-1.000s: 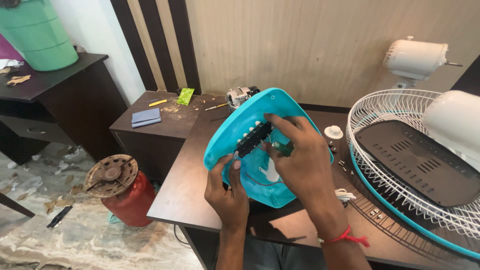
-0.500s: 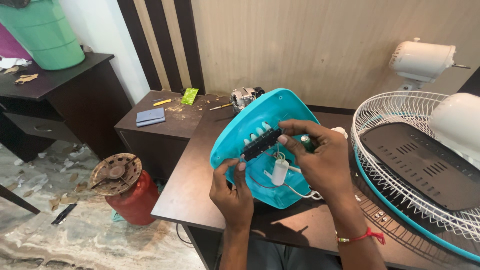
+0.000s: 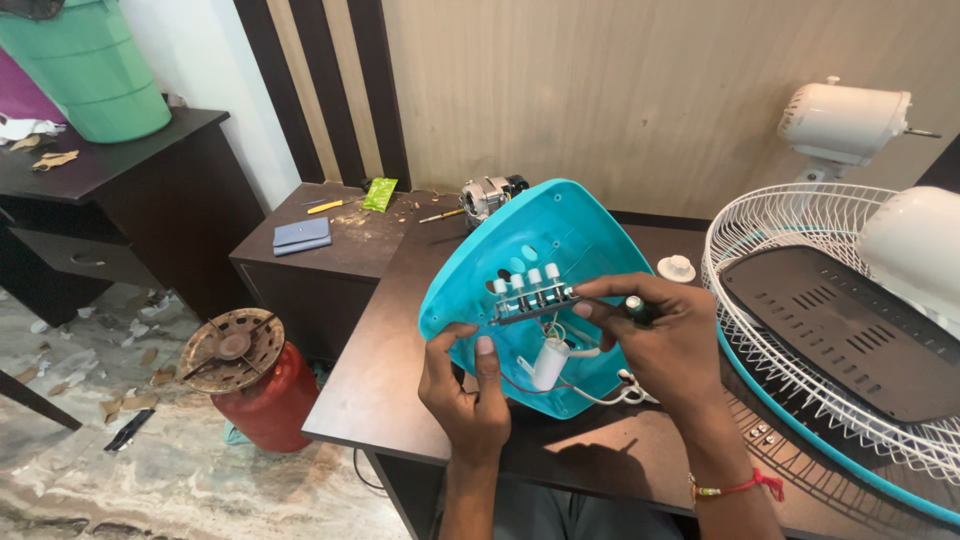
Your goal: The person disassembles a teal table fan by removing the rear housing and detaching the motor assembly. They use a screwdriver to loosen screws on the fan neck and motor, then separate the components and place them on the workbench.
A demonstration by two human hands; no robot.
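Both hands (image 3: pixel 470 395) (image 3: pixel 665 345) grip shut on turquoise fan base (image 3: pixel 530 290) above dark table (image 3: pixel 385 385), wood-panelled wall (image 3: pixel 620 90) behind.

A beige wall (image 3: pixel 640 90) with dark vertical slats (image 3: pixel 330 90) faces me. A dark desk (image 3: pixel 110 170) stands far left. The marble floor (image 3: pixel 150 480) is littered with debris.

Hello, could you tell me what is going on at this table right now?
A person is working on the inside of a turquoise fan base cover, tilted up on the dark table. The left hand grips its lower edge. The right hand holds a small tool at the switch block with its white buttons. A white capacitor hangs on wires below. A white fan grille lies to the right.
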